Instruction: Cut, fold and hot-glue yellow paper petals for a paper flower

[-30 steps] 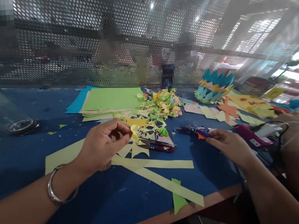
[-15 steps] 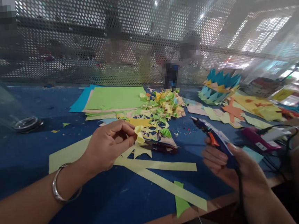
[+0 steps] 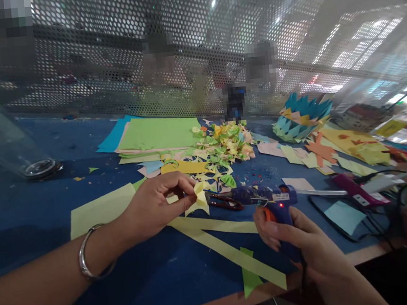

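Across the lower half of the frame, a blue table (image 3: 150,271) lies under both hands, which are apart from each other. Right of centre, the right hand (image 3: 299,234) is wrapped around the handle of a glue gun (image 3: 281,202), with fingers by the orange trigger (image 3: 270,214). The gun should feel hard, fairly light and heavier at the barrel; the handle looks the safe hold, and the nozzle, with a red light glowing on the body, is probably hot. Near the centre, the left hand (image 3: 163,198) pinches a yellow paper flower (image 3: 200,194) by its left edge. It is likely almost weightless, soft and easily creased, best held lightly by a petal rim. The nozzle points towards it; whether they touch, I cannot tell.

In the upper middle, a stack of paper (image 3: 159,133) lies beyond the left hand, and at the left edge a clear jar (image 3: 6,146) stands well apart. A heap of paper flowers (image 3: 229,143) spreads behind the gun. Yellow paper strips (image 3: 230,254) cross below. At far right, a purple power strip (image 3: 360,190) sits among cords that could snag. Scissors (image 3: 231,206) lie right by the nozzle and crowd that spot. A clear glue stick (image 3: 321,191) juts from the gun's back.
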Available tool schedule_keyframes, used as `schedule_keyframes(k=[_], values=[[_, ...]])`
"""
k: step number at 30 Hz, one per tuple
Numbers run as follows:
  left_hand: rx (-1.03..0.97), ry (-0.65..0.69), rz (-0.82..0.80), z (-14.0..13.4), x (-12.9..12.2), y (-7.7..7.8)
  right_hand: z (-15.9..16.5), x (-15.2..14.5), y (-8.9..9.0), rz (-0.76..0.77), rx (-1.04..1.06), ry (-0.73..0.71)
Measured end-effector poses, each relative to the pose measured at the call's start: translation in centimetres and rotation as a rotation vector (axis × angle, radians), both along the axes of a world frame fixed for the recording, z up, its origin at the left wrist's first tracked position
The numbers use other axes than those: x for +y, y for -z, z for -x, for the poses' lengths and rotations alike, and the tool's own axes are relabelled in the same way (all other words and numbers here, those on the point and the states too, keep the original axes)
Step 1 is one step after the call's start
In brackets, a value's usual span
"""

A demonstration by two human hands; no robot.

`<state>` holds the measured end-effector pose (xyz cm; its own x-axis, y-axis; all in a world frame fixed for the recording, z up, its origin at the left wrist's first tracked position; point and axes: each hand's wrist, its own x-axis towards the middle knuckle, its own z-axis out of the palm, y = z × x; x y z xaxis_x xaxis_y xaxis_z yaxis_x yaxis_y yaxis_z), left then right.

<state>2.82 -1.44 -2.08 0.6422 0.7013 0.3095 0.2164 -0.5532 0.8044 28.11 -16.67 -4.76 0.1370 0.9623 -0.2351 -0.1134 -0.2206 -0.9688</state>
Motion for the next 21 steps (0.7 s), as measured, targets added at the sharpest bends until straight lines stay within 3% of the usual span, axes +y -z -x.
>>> schedule_keyframes(k=[7,21], values=[[0.036,0.071,-0.008,-0.2,-0.3,-0.3,1.5,-0.4,-0.3,0.014,-0.305,0.205],[0.088,0.099,-0.035,-0.3,-0.6,-0.7,0.7,-0.3,0.7,-0.121,-0.615,0.006]])
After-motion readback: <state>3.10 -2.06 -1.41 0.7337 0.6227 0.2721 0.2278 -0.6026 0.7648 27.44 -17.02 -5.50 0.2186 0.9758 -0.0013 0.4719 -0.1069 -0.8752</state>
